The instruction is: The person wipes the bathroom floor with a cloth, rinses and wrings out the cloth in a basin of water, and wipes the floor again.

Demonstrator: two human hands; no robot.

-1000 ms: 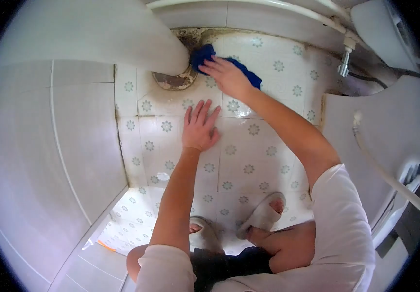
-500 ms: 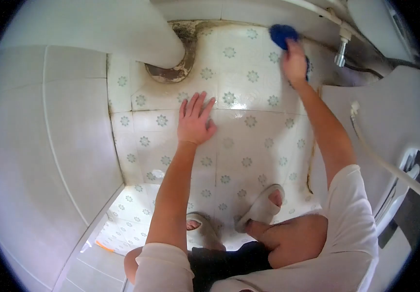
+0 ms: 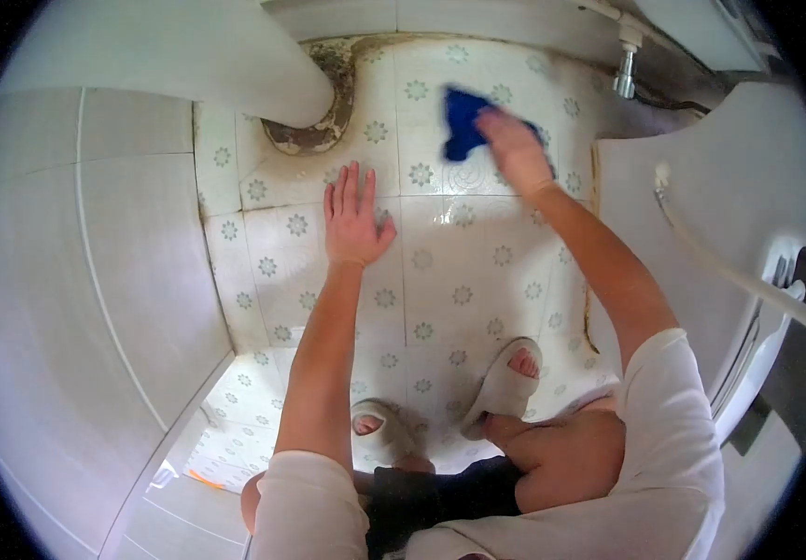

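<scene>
My right hand (image 3: 515, 149) presses a dark blue cloth (image 3: 464, 121) against the tiled floor, in the upper middle of the head view. The cloth spreads out beyond my fingers on both sides and is slightly blurred. To its left, my left hand (image 3: 357, 222) lies flat on the floor (image 3: 440, 299) with its fingers spread and nothing under them that I can see. White tiles with green flower prints make up the floor, and a wet shine shows on it between my hands.
A thick white column (image 3: 281, 75) meets the floor at a stained, crumbling base (image 3: 314, 140). Along the right stand a white panel (image 3: 636, 215) and a pale hose (image 3: 729, 271). A metal valve (image 3: 624, 75) hangs at the upper right. My slippers (image 3: 505, 387) are below.
My right hand has swept the blue cloth from the back wall's edge leftward and nearer to me. My left hand stays flat on the floor. The view has shifted slightly.
</scene>
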